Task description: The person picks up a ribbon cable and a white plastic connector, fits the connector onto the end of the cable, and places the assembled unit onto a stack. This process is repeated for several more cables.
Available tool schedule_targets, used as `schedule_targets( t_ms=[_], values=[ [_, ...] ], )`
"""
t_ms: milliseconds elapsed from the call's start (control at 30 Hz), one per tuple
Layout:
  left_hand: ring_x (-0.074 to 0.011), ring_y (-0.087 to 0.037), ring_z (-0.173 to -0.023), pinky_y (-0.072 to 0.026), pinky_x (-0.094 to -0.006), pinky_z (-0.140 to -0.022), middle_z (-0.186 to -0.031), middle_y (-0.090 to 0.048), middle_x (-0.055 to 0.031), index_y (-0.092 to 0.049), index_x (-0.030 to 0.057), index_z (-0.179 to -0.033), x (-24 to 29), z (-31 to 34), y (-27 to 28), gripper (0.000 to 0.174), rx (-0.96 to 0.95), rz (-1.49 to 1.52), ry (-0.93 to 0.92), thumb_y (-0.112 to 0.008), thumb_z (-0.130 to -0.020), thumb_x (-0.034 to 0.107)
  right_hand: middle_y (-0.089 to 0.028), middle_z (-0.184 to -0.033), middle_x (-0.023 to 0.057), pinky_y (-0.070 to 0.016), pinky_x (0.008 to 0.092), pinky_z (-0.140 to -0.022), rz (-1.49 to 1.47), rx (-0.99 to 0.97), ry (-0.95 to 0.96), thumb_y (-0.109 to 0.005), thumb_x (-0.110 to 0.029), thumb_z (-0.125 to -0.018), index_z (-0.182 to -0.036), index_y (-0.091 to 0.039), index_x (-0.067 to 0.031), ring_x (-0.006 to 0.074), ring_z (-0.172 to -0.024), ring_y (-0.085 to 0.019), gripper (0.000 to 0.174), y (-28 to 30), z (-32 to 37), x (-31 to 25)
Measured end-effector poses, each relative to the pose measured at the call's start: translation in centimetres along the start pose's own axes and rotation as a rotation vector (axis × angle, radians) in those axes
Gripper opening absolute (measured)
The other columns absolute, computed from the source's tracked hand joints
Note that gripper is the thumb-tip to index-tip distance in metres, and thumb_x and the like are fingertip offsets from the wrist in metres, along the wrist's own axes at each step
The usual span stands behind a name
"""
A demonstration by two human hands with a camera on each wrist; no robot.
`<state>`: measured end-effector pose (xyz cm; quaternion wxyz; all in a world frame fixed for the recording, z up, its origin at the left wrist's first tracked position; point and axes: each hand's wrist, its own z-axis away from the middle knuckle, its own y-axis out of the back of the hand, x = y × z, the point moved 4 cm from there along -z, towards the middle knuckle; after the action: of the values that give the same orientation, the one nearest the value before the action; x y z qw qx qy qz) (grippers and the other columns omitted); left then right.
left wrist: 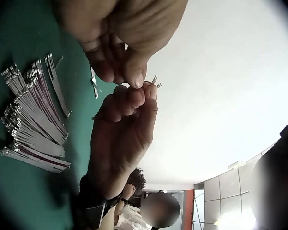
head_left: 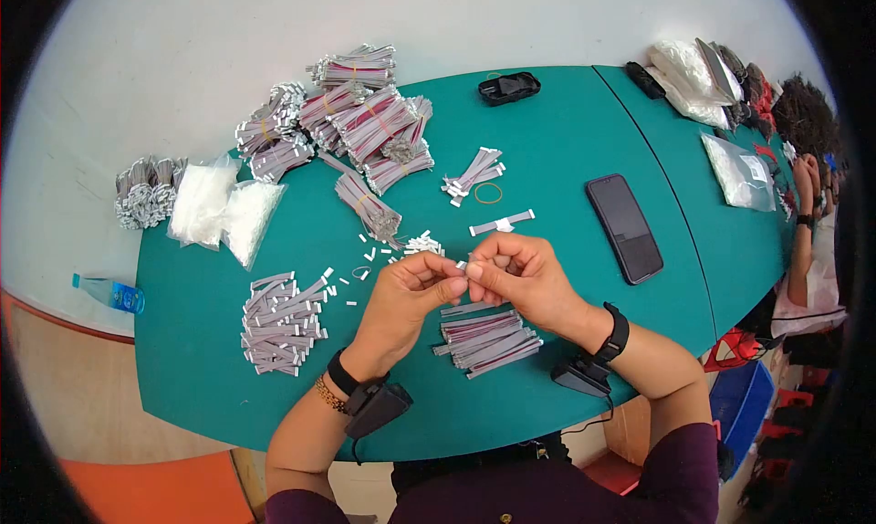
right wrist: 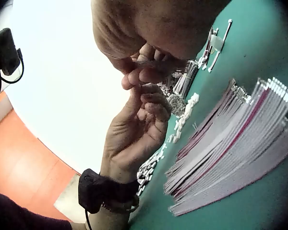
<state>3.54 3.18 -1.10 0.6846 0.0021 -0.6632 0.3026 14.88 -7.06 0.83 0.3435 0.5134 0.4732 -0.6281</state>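
Note:
Both hands meet fingertip to fingertip above the green table (head_left: pixel 401 433). Between thumb and fingers, the left hand (head_left: pixel 401 307) pinches a small white connector (head_left: pixel 462 266), and the right hand (head_left: pixel 527 277) pinches the same small piece from the other side. The left wrist view has metallic tips (left wrist: pixel 156 82) poking out past the fingertips; the rest of the piece is hidden by fingers. A pile of grey flat cables (head_left: pixel 488 341) lies just below the hands, and loose white connectors (head_left: pixel 423 244) lie just beyond them.
Cables with white ends (head_left: pixel 283 323) are heaped at left. Bundled cables (head_left: pixel 372 127), clear bags (head_left: pixel 203 203) and a bottle (head_left: pixel 111 294) stand farther off. A phone (head_left: pixel 625 228) lies at right, a black pouch (head_left: pixel 508 89) at the back. Another person's arm (head_left: pixel 801 241) shows far right.

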Motion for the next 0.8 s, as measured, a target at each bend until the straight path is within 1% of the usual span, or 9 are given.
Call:
schedule_targets(
  t_ms=[100,200,300,400,500,633,800],
  values=[
    [-0.0095,-0.057,-0.079,-0.0456,-0.0228,-0.074,-0.085,-0.062,-0.0042,-0.061,0.0002,-0.091,0.2,0.0,-0.2,0.011,-0.021,0.016,0.019,-0.066,-0.083,0.006,-0.061,-0.071,-0.0005,-0.0409,0.0166,-0.052,0.022,0.004,0.018,-0.058,-0.013,-0.09,-0.086,-0.058,-0.0037,0.0018,-0.061,-0.052,0.01,0.3,-0.2,-0.1],
    [-0.0127,-0.059,-0.084,-0.0463,-0.0251,-0.076,-0.089,-0.062,-0.0055,-0.059,0.0033,-0.094,0.0,-0.2,0.1,0.01,-0.071,-0.007,0.04,-0.063,-0.084,0.004,-0.061,-0.071,-0.0006,-0.0408,0.0166,-0.052,0.032,-0.009,0.017,-0.058,-0.013,-0.09,-0.085,-0.058,-0.0037,0.0018,-0.061,-0.052,0.01,0.2,-0.1,-0.2],
    [-0.0127,-0.058,-0.084,-0.0463,-0.0253,-0.076,-0.09,-0.062,-0.0053,-0.059,0.0036,-0.096,-0.4,-0.3,0.3,0.011,-0.11,0.009,0.05,-0.062,-0.085,0.005,-0.06,-0.07,-0.0009,-0.0403,0.0167,-0.052,0.032,-0.006,0.01,-0.058,-0.013,-0.09,-0.085,-0.058,-0.0036,0.0016,-0.06,-0.051,0.01,0.2,-0.1,-0.1],
    [-0.0103,-0.057,-0.082,-0.0453,-0.0244,-0.077,-0.089,-0.061,-0.0034,-0.06,0.0014,-0.1,0.3,-0.2,-0.4,0.015,-0.088,0.094,0.081,-0.062,-0.086,0.007,-0.059,-0.068,-0.0013,-0.0385,0.0168,-0.051,0.054,-0.01,0.038,-0.058,-0.012,-0.09,-0.085,-0.058,-0.0035,0.0011,-0.059,-0.05,0.01,0.3,-0.2,-0.3],
    [-0.0106,-0.057,-0.082,-0.046,-0.0247,-0.076,-0.09,-0.061,-0.0027,-0.061,0.0018,-0.103,0.4,-0.3,0.5,0.016,-0.086,0.131,0.062,-0.06,-0.088,0.008,-0.058,-0.067,-0.0016,-0.0359,0.017,-0.049,0.089,-0.038,0.026,-0.058,-0.011,-0.089,-0.084,-0.058,-0.0032,0.0005,-0.058,-0.049,0.01,0.5,-0.3,-0.6],
    [-0.0123,-0.057,-0.081,-0.0474,-0.0253,-0.074,-0.09,-0.061,-0.0045,-0.06,0.0014,-0.104,0.8,-0.3,0.9,0.017,-0.089,0.167,0.068,-0.058,-0.088,0.007,-0.055,-0.065,-0.0023,-0.0339,0.0174,-0.049,0.124,-0.061,0.034,-0.059,-0.01,-0.088,-0.082,-0.057,-0.0027,0.0003,-0.057,-0.047,0.01,0.5,-0.4,-0.4],
    [-0.0121,-0.057,-0.08,-0.0479,-0.0253,-0.073,-0.09,-0.061,-0.0042,-0.06,0.0,-0.106,0.9,-0.4,0.9,0.019,-0.094,0.152,0.041,-0.058,-0.089,0.008,-0.053,-0.064,-0.0037,-0.0359,0.0179,-0.05,0.102,-0.089,0.025,-0.059,-0.009,-0.088,-0.081,-0.057,-0.0022,0.0013,-0.058,-0.048,0.011,0.1,-0.3,-0.5]
  ],
)
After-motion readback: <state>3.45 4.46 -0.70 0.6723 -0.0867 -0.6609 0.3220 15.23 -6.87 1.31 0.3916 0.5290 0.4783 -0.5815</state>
